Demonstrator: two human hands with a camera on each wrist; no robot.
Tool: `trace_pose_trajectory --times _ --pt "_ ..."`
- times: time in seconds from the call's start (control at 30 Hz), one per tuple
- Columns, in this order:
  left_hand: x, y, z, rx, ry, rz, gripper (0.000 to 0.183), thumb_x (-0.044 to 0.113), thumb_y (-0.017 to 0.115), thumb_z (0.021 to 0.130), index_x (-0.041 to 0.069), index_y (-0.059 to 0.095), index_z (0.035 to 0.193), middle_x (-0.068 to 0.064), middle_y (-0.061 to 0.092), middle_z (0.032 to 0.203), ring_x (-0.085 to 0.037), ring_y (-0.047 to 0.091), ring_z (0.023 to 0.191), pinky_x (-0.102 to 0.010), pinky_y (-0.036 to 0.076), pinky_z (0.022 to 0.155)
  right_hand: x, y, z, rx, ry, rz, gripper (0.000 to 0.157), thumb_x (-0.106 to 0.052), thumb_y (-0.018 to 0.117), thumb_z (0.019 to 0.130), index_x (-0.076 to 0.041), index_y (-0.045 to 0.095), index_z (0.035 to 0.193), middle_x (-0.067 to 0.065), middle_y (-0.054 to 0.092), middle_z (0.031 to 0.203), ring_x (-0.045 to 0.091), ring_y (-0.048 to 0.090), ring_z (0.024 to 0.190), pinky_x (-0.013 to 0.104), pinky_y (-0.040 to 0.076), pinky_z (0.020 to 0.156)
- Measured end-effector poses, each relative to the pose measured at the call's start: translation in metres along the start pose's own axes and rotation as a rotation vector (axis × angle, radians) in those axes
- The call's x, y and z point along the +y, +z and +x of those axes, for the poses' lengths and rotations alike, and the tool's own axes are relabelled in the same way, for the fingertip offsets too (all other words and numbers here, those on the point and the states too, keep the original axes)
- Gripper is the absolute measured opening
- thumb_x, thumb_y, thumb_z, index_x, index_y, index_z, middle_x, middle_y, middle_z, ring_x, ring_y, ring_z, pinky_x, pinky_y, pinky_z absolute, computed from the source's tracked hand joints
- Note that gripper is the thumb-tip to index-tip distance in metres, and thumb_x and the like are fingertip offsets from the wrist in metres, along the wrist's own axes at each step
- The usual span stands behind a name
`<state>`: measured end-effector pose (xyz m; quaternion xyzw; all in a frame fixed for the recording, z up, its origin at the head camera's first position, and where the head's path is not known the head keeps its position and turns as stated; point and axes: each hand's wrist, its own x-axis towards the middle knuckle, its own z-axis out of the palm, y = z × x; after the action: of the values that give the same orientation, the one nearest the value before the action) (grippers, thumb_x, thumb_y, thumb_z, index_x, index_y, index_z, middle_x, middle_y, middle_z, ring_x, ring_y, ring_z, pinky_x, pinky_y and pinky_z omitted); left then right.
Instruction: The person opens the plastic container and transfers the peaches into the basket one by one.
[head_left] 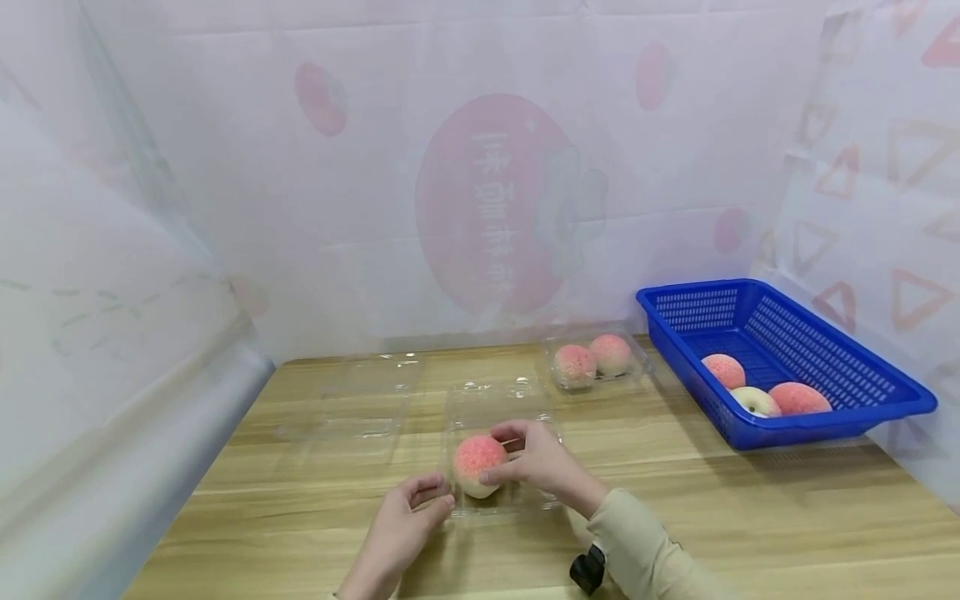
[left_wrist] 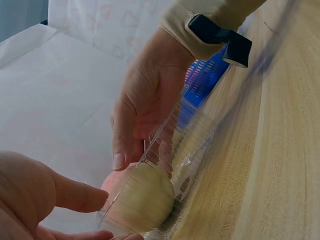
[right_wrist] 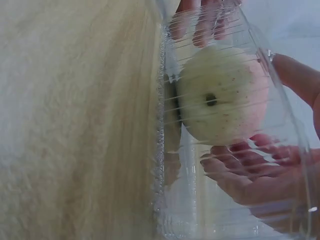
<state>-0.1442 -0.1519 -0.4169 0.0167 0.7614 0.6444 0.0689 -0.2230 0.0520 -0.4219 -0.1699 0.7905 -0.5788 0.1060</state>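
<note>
Nearest, at eight o'clock from the transparent plastic clamshell (head_left: 528,497), the left hand (head_left: 401,525) has thumb and fingers apart beside its wall; whether they press it, I cannot tell. The peach (head_left: 474,467) sits within the clamshell's left part, and the right hand (head_left: 543,458), at three o'clock from it, holds it between thumb and fingers. If that thumb slips on the rounded skin, the peach could roll; a knock on the thin wall could skid the light clamshell. Beyond lie another transparent clamshell (head_left: 367,427) at ten o'clock, a blue perforated basket (head_left: 832,429) with three peaches (head_left: 798,398) at two, and a two-peach clamshell (head_left: 626,375) at one.
</note>
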Motion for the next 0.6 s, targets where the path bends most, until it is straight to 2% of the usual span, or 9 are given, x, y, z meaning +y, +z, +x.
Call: trace_pose_trajectory --times 0.3,0.6 --pt "0.0006 -0.002 0.0003 -0.003 -0.008 0.003 0.056 0.016 0.063 0.083 -0.012 0.039 0.124 -0.022 0.05 0.118 -0.026 0.052 0.103 -0.031 0.047 0.083 0.001 0.0055 0.0025 -0.021 -0.012 -0.043 0.071 -0.017 0.085 0.057 0.002 0.051 0.117 0.009 0.056 0.107 0.024 0.055 0.093 0.033 0.049 0.076" --pt "0.0004 -0.0021 -0.001 -0.033 -0.022 -0.007 0.057 0.017 0.062 0.084 -0.012 0.036 0.125 -0.021 0.048 0.121 -0.028 0.049 0.107 -0.033 0.046 0.085 0.0022 0.0078 0.0041 -0.044 0.022 -0.053 0.073 -0.022 0.086 0.055 -0.005 0.053 0.118 0.004 0.057 0.105 0.021 0.056 0.092 0.032 0.048 0.076"
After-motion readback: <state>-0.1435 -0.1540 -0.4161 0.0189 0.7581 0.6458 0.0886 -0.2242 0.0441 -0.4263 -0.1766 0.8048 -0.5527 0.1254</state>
